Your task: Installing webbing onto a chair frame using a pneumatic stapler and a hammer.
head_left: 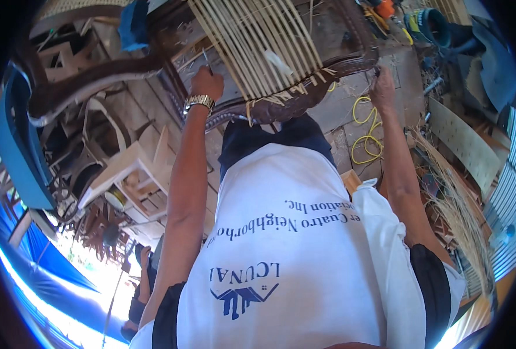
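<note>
A dark carved wooden chair frame [287, 109] lies before me, with pale cane strips [258, 43] running side by side across its opening. Their cut ends stick out along the near rail. A whitish scrap [278, 61] rests on the strips. My left hand [207, 85], with a gold watch on its wrist, is closed around a thin pointed tool [206, 56] left of the strips; its exact kind is unclear. At the frame's right corner, my right hand [383, 88] has its fingers curled together. What they grip, if anything, is too small to make out.
Yellow cord [367, 131] lies in loops on the floor at right. Beyond it are a dark green bucket [427, 27] and a bundle of long fibres [452, 186]. More chair frames [92, 72] and a pale wooden piece [133, 166] crowd the left. Another person [144, 285] is at lower left.
</note>
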Action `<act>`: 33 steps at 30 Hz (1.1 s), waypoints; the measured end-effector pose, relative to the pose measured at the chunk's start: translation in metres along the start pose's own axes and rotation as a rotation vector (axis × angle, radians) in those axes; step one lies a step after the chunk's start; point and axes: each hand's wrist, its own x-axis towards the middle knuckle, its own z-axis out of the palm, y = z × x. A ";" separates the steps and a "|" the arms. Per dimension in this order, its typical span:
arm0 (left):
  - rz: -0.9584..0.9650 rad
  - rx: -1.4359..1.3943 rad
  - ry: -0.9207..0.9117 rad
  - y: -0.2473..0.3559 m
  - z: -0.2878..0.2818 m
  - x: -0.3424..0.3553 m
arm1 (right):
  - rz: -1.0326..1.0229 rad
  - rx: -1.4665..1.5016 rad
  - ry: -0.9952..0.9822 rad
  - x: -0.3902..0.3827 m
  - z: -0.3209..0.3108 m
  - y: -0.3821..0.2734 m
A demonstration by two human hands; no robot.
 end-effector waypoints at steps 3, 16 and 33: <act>-0.068 -0.313 -0.119 0.012 -0.023 -0.028 | 0.154 0.004 0.025 -0.002 0.004 -0.014; 0.243 -0.964 0.021 0.011 -0.003 -0.107 | 0.545 0.257 -0.049 -0.109 -0.072 -0.055; 0.467 -0.796 0.134 0.013 0.002 -0.106 | 0.528 0.491 -0.099 -0.124 -0.101 -0.114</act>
